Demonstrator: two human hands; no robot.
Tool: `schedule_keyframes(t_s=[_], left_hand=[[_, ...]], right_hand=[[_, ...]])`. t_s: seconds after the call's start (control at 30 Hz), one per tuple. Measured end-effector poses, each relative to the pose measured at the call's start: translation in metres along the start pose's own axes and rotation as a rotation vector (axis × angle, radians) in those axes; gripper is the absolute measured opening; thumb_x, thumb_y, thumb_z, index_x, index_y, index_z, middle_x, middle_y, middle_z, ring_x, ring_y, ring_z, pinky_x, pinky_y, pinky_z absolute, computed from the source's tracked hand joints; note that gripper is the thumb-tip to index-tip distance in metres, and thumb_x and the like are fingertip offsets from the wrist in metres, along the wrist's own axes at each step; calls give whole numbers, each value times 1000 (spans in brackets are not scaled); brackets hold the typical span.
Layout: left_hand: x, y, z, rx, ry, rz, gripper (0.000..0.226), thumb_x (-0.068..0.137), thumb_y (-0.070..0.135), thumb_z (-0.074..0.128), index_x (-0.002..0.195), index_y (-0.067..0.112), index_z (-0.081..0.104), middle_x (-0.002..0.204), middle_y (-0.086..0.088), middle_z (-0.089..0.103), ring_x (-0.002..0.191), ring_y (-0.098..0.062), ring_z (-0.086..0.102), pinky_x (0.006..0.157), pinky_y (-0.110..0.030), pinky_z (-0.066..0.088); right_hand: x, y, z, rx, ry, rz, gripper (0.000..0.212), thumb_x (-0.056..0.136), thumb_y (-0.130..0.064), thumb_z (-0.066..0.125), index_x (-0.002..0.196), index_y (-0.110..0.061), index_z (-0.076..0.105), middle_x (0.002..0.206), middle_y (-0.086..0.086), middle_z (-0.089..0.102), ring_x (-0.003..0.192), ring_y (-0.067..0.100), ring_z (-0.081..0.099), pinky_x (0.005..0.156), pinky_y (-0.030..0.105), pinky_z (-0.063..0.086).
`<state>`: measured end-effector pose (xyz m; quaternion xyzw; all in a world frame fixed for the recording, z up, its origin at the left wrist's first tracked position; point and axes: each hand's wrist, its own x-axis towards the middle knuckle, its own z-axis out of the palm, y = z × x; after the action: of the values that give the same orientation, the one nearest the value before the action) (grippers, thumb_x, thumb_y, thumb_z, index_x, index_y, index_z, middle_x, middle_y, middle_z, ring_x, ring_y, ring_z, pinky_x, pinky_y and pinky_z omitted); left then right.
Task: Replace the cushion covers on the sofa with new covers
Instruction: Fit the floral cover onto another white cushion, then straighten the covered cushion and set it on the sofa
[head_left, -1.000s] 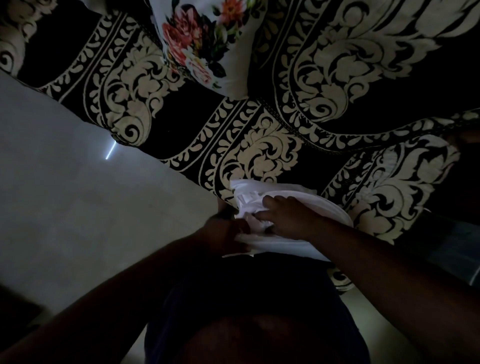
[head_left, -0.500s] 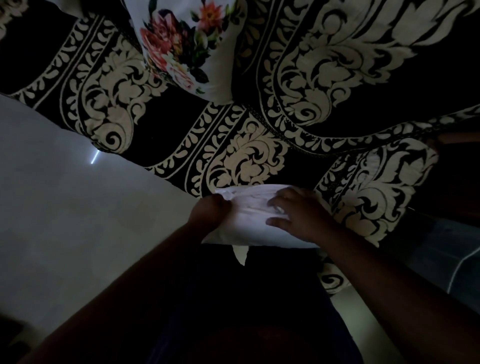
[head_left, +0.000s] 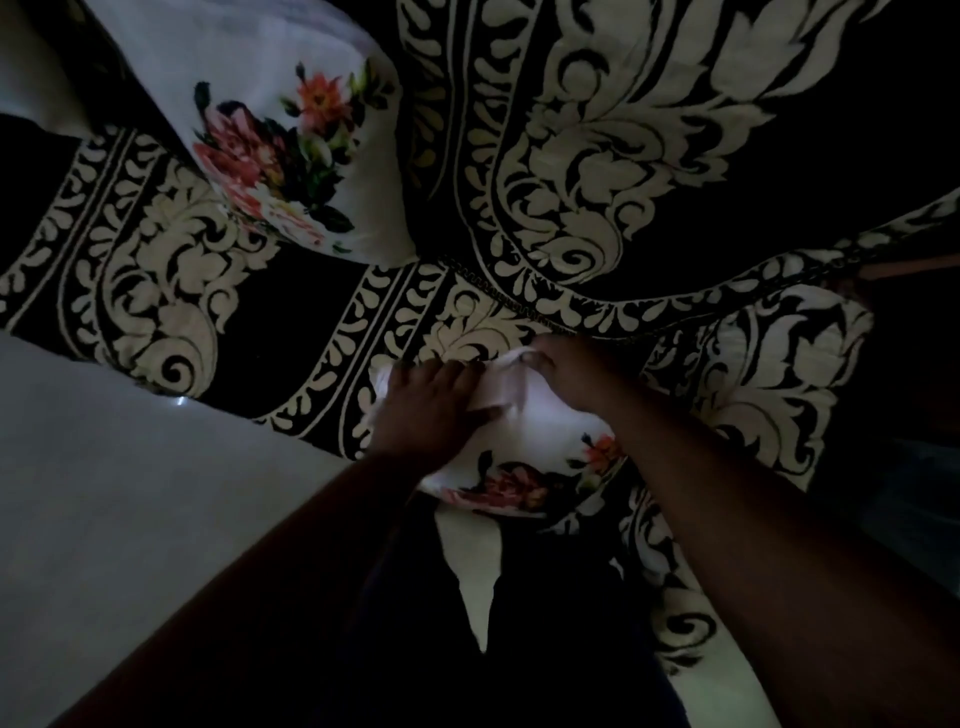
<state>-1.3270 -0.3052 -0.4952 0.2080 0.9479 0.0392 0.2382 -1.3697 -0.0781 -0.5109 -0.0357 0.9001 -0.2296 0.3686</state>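
The sofa (head_left: 597, 156), draped in black-and-cream fabric, carries one finished floral cushion (head_left: 291, 156) at the back. At the front edge, the cushion in work (head_left: 519, 457) now shows its floral print — half a second ago only plain white faced up — so the new cover looks nearly seated. Left hand (head_left: 431, 410) presses flat, fingers straight. Right hand (head_left: 576, 374) pinches the cover's bunched edge (head_left: 511, 364).

A white floral-print cushion (head_left: 519, 457) lies at the front edge of the black sofa with cream scrollwork upholstery (head_left: 571, 182), the left hand (head_left: 431, 410) on its left part, the right hand (head_left: 576, 374) at its far right edge. A second white floral cushion (head_left: 291, 145) lies farther back to the left. The pale smooth floor (head_left: 130, 493) spreads to the sofa's left.
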Motion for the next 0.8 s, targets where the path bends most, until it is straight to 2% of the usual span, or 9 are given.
schedule_keyframes(t_s=[0.1,0.2,0.27,0.3,0.37,0.43,0.53,0.67,0.8], left_hand=[[76,-19,5,18,-81,80,71,96,74,28,147,28,45,142,-1,58,133,-26,49,116,-53,20],[137,-15,26,53,-33,-2,72,101,65,29,161,25,22,165,-6,30,153,-27,21,123,-56,0],[154,0,52,-2,103,-31,71,104,54,32,163,19,14,170,-9,12,157,-27,6,123,-58,-2],[152,9,67,-75,156,-37,71,103,53,31,163,17,16,170,-10,10,157,-26,4,124,-59,-1],[133,25,102,-191,185,-33,70,104,53,27,163,17,17,170,-9,8,158,-25,-1,123,-62,2],[114,29,131,-174,190,-24,72,105,56,32,163,18,14,171,-8,4,158,-25,-3,120,-66,5],[127,9,146,-150,159,-19,80,101,65,32,164,24,5,171,-4,-4,157,-25,-8,117,-72,2],[181,-39,149,-164,-1,-98,98,84,92,12,160,35,-13,169,3,-20,155,-24,-21,115,-73,-8],[227,-62,158,-139,0,-116,106,80,96,17,162,32,-1,171,-2,-7,157,-26,-11,118,-72,0]], right_hand=[[57,32,0,-30,12,95,41,104,-45,47,119,-11,64,119,16,67,111,35,62,94,43,50],[91,55,8,-231,357,207,42,101,-46,48,128,-16,61,128,14,65,121,36,58,102,47,45],[94,63,33,-242,471,213,52,102,-49,41,145,-22,49,148,12,52,139,36,43,115,56,31],[88,67,53,-201,472,203,57,103,-53,34,154,-27,38,159,10,38,148,36,30,118,62,22],[67,75,98,-133,468,215,67,102,-64,19,161,-33,18,169,7,13,156,33,8,119,67,13],[50,86,131,-140,467,253,74,100,-69,22,162,-31,9,171,6,0,157,29,-4,118,69,8],[62,85,142,-145,532,271,76,99,-67,31,162,-30,9,170,7,-4,156,29,-7,113,75,9],[110,75,137,-125,523,330,75,97,-71,27,161,-39,5,170,2,-7,156,27,-12,110,80,2],[149,96,132,-69,488,368,76,92,-79,26,159,-46,9,170,-6,-5,156,23,-12,108,80,-1]])
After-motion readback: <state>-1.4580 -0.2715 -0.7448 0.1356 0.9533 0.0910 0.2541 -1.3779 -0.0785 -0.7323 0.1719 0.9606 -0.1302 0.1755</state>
